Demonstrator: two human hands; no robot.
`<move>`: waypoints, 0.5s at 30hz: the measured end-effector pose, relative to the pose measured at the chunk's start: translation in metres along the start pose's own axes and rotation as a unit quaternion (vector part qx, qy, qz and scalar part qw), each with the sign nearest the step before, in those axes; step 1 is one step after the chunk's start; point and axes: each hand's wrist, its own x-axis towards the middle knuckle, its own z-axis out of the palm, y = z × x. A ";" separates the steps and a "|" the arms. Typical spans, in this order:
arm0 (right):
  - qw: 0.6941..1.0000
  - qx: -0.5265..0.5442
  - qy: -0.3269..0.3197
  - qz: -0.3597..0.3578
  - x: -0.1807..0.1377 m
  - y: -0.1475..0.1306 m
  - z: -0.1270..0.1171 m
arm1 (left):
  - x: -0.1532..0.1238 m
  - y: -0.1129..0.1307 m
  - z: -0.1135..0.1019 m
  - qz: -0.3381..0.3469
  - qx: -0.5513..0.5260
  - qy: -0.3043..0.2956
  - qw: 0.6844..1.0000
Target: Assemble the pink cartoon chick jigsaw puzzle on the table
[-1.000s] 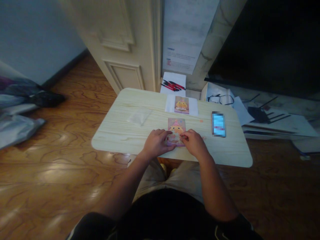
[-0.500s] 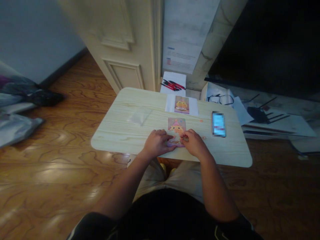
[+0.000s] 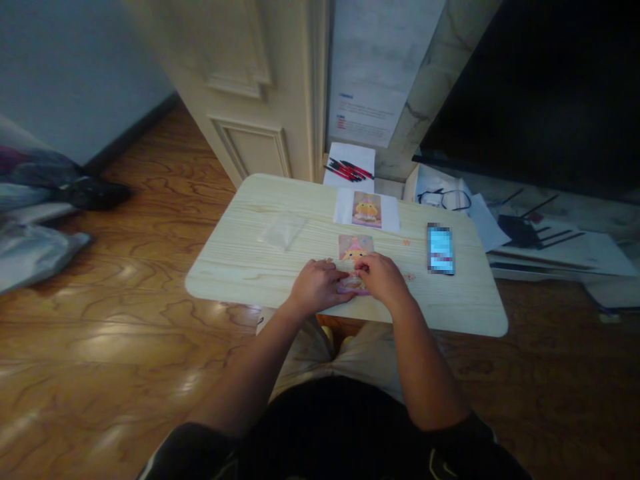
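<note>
A pink picture card point(image 3: 355, 247) with a yellow cartoon figure lies on a small pale wooden table point(image 3: 240, 267) in front of me. My left hand point(image 3: 317, 287) rests on the card's lower left part, fingers curled and pressing down. My right hand point(image 3: 383, 278) is over the card's middle right, fingertips pinched together on its surface; what they pinch is too small to make out. A second card of the same picture point(image 3: 366, 209) lies on a white sheet farther back. Small loose pink bits point(image 3: 407, 243) lie right of the card.
A lit phone point(image 3: 441, 249) lies on the table's right side and a clear plastic sleeve point(image 3: 281, 232) on its left. Red and black pens point(image 3: 349, 171), glasses point(image 3: 445, 197) and papers sit behind the table. A cream door, dark screen and wooden floor surround it.
My right hand has moved up and left over the card's middle. The left hand stays put. The view shifted slightly.
</note>
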 end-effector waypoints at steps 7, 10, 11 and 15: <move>0.999 0.043 0.028 -0.009 -0.007 0.007 0.000 | 0.000 0.000 -0.001 -0.005 -0.005 -0.004 1.000; 0.996 0.069 0.048 0.004 -0.013 0.015 -0.003 | -0.001 0.000 -0.001 -0.012 -0.025 0.002 1.000; 0.996 0.069 0.049 0.013 -0.016 0.018 -0.004 | -0.001 0.000 -0.001 -0.015 -0.030 0.005 0.999; 0.994 0.073 0.068 0.045 -0.026 0.031 -0.006 | -0.001 0.002 -0.004 -0.002 -0.020 -0.005 1.000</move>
